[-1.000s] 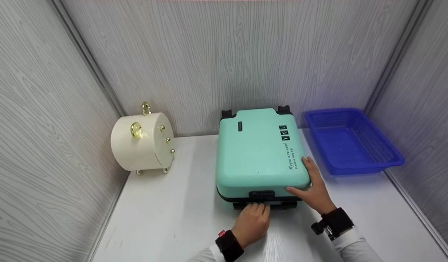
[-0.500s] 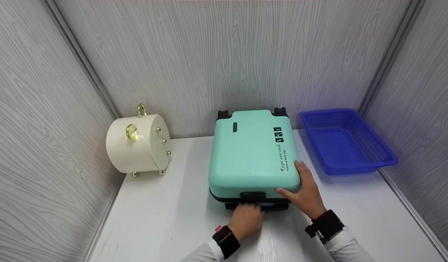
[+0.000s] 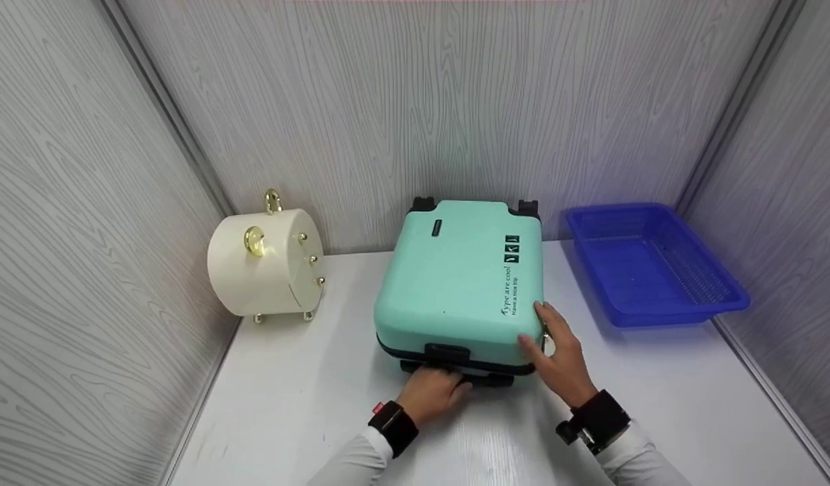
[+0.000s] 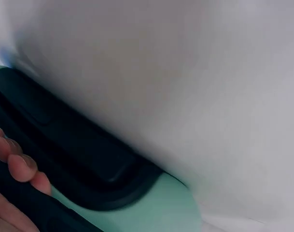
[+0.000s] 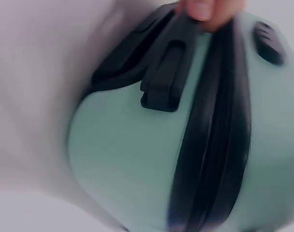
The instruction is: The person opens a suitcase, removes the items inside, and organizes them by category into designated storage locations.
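Note:
A mint-green suitcase (image 3: 462, 277) lies flat on the white surface, turned slightly, its wheels toward the back wall. My left hand (image 3: 430, 395) grips the black pull handle (image 3: 492, 380) at its front end; in the left wrist view the fingers (image 4: 22, 166) curl round the dark bar. My right hand (image 3: 563, 358) rests on the front right corner, thumb on the front and fingers along the side, spread rather than curled. The right wrist view shows the black zipper band (image 5: 212, 130) and the handle held by fingertips at the top.
A cream round box (image 3: 263, 266) with gold knobs and small feet stands at the left by the wall. At the right back lies a blue plastic basket (image 3: 658, 317). Wood-patterned walls rise at the back and both sides.
The suitcase's front end has swung to the left, so it now sits at an angle. Both hands have moved left with it, the left still on the handle.

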Motion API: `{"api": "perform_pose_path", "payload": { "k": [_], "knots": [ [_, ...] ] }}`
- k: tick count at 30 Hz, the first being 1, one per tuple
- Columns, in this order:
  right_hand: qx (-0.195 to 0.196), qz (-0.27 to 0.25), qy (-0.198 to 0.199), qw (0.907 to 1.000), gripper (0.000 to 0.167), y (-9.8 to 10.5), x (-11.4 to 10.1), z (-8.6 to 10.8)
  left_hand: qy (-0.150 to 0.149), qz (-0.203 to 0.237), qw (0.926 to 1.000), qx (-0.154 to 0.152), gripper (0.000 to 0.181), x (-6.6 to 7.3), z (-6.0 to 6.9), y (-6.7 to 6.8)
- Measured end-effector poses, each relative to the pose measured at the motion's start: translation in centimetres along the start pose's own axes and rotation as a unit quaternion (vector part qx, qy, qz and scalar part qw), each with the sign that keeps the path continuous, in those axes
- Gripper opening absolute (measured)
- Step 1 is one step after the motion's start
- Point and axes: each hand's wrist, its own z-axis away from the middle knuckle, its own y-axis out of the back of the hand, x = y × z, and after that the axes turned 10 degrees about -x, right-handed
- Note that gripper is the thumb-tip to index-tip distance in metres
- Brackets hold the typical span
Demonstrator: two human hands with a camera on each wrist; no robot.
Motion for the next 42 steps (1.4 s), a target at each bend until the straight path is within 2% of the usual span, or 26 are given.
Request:
{"api": "perform_pose_path", "payload": {
  "k": [2,5,7,11,14,16,18,20,25,29,31,32,34,36,39,42],
  "knots": [
    [0.025,-0.071,-0.038,0.9964,0.05,0.6,0.8,-0.1,-0.003,0.002,1.0,-0.009,0.041,-0.5,0.0,0.0],
    [0.063,-0.155,-0.123,0.9782,0.037,1.2,2.4,-0.2,-0.002,0.007,0.9997,-0.024,0.041,-0.8,0.1,0.1],
    [0.063,-0.209,-0.181,0.959,0.036,1.4,3.4,-0.2,-0.002,0.003,0.9996,-0.029,0.041,-0.8,0.2,0.2],
    [0.015,-0.301,-0.276,0.9126,0.044,1.3,4.9,-0.1,-0.003,-0.018,0.9994,-0.028,0.039,-0.6,0.1,0.3],
    [-0.013,-0.353,-0.317,0.8803,0.04,0.9,5.1,-0.1,-0.007,-0.047,0.9989,-0.002,0.039,-0.4,0.2,0.3],
    [-0.02,-0.379,-0.331,0.8639,0.033,0.7,5.1,-0.2,-0.011,-0.068,0.9971,0.032,0.039,-0.3,0.3,0.2],
    [-0.019,-0.397,-0.337,0.8534,0.029,0.6,5.0,-0.3,-0.013,-0.08,0.9951,0.057,0.04,-0.3,0.4,0.0],
    [-0.015,-0.407,-0.339,0.8482,0.029,0.6,4.9,-0.5,-0.014,-0.083,0.9938,0.073,0.041,-0.4,0.4,0.0],
    [-0.007,-0.415,-0.34,0.8437,0.03,0.8,5.1,-0.8,-0.018,-0.076,0.9946,0.069,0.041,-0.6,0.3,0.4],
    [-0.015,-0.42,-0.342,0.8404,0.036,1.4,5.2,-1.0,-0.021,-0.072,0.9959,0.05,0.038,-0.8,0.3,0.5],
    [-0.026,-0.422,-0.338,0.8409,0.04,1.8,5.1,-1.1,-0.02,-0.066,0.9969,0.038,0.038,-1.0,0.3,0.5],
    [-0.035,-0.418,-0.334,0.8442,0.043,2.0,5.0,-1.2,-0.021,-0.062,0.9973,0.034,0.039,-1.1,0.3,0.5],
    [-0.056,-0.403,-0.324,0.8541,0.045,2.5,4.7,-1.6,-0.021,-0.056,0.9977,0.033,0.042,-1.3,0.3,0.6],
    [-0.08,-0.377,-0.31,0.8692,0.042,2.8,4.5,-1.9,-0.025,-0.051,0.9977,0.038,0.045,-1.4,0.4,0.8],
    [-0.118,-0.31,-0.283,0.9001,0.03,3.3,4.3,-2.5,-0.035,-0.044,0.9974,0.046,0.045,-1.7,0.4,0.9],
    [-0.146,-0.216,-0.244,0.9343,0.028,3.6,4.3,-2.8,-0.045,-0.04,0.9973,0.043,0.041,-1.9,0.3,0.9]
  ]
}}
